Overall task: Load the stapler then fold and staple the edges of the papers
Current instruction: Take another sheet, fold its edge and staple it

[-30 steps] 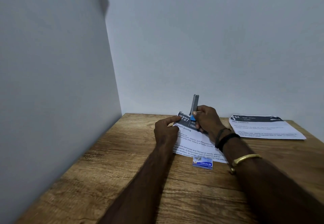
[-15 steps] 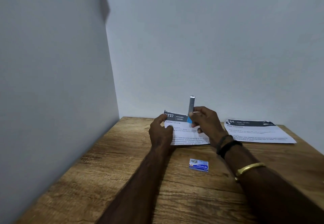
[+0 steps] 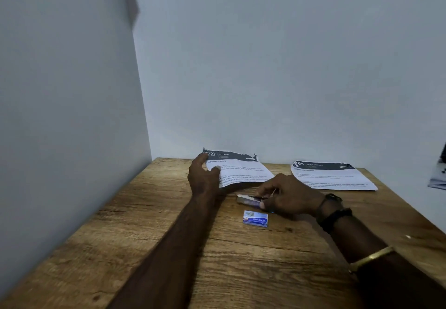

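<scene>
My left hand [image 3: 203, 178] pinches the left edge of a printed paper [image 3: 239, 168] with a dark header, lifted off the wooden table [image 3: 169, 248] near the back wall. Just below that sheet, my right hand [image 3: 287, 196] grips the small silver stapler [image 3: 247, 199], which lies low and flat at the table surface. A small blue staple box [image 3: 255, 218] lies on the table in front of the stapler. A second printed paper [image 3: 330, 175] lies flat at the back right.
Grey walls close the table on the left and at the back. A dark object and some paper [image 3: 438, 180] show at the far right edge. Bare wood spreads across the near half of the table.
My right hand has brought the stapler down from upright at the paper's top edge to the table. My left hand has lifted the paper toward the back wall.
</scene>
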